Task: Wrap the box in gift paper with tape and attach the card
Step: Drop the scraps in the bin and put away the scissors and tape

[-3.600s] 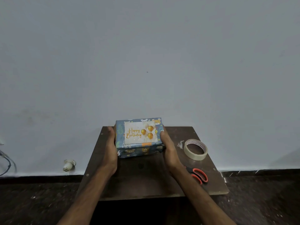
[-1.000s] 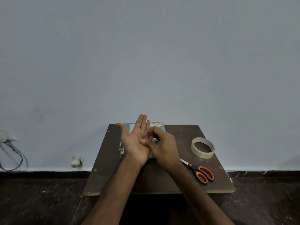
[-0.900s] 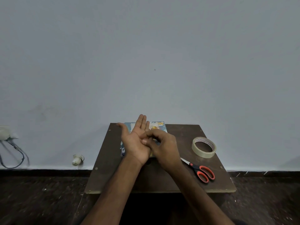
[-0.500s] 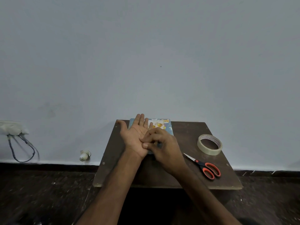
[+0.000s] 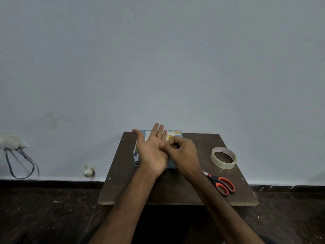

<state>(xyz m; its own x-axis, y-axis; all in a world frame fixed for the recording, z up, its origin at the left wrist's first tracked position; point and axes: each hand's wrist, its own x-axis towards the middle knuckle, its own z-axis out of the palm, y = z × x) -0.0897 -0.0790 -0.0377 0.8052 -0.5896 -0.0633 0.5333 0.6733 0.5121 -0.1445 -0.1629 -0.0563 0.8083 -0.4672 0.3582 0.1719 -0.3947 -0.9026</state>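
Observation:
The wrapped box [image 5: 175, 133], in blue patterned gift paper with a white card on top, lies on the small brown table [image 5: 193, 191] near its far edge. Both hands hover above it and hide most of it. My left hand [image 5: 152, 148] is turned palm up with straight fingers. My right hand [image 5: 181, 154] is curled, its fingertips touching the little-finger edge of my left palm. Whether it pinches anything there I cannot tell. A roll of clear tape [image 5: 223, 157] lies at the right, with red-handled scissors [image 5: 220, 184] in front of it.
The table stands against a plain grey wall. On the wall at the left hang a white socket with looping cables [image 5: 19, 155] and a small white fitting [image 5: 89, 170]. Dark floor surrounds the table.
3.6 s ago both hands held the wrapped box by its sides; it now lies on the table with the hands above it. Over the last second my right fingers kept working at my left palm.

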